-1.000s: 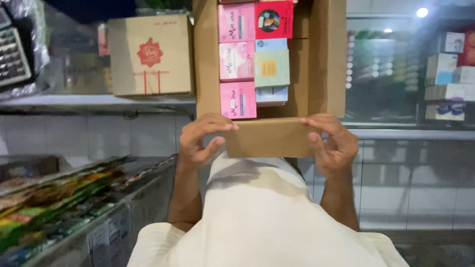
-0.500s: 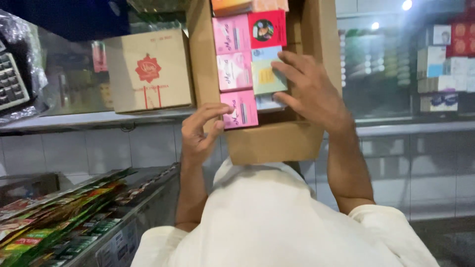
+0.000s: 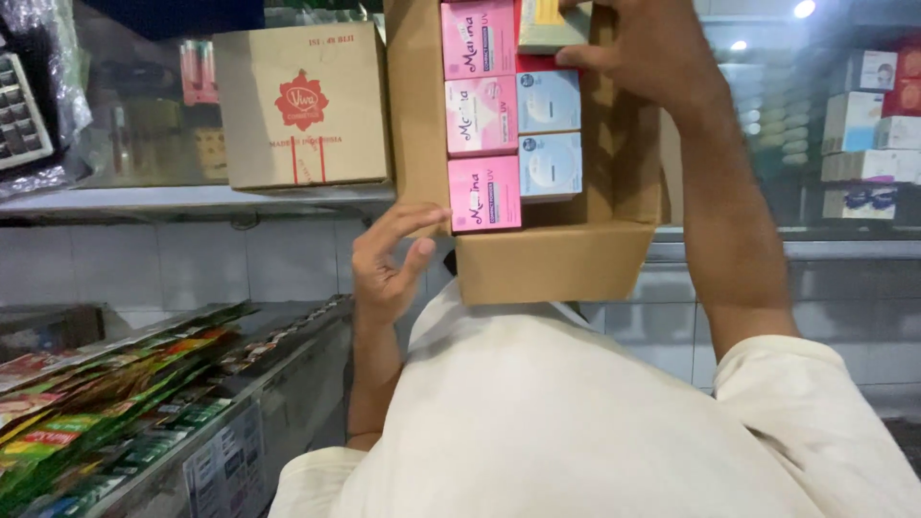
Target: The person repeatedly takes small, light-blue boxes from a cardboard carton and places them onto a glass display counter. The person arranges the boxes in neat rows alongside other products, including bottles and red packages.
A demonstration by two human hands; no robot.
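The open cardboard carton (image 3: 547,259) stands up in front of me, its lower end resting against my pale shirt (image 3: 576,412), and I count 6 small packs showing inside it. 3 pink packs (image 3: 480,125) run in a column down the left: 1 at the top, 1 in the middle, 1 at the bottom. Beside them sit 2 pale blue packs (image 3: 549,134), 1 above the other, with a strip of red showing just above the upper one. 1 yellowish pack (image 3: 549,24) is at the top of the carton, and my right hand (image 3: 652,53) is on it, fingers curled around its edge. My left hand (image 3: 389,264) is at the carton's lower left corner, fingers spread and half bent, tips touching the cardboard wall near the lowest pink pack. I see 1 closed brown box (image 3: 302,105) with a red emblem on the shelf (image 3: 192,200) to the left, and rows of flat sachets (image 3: 106,403) in the counter display at lower left.
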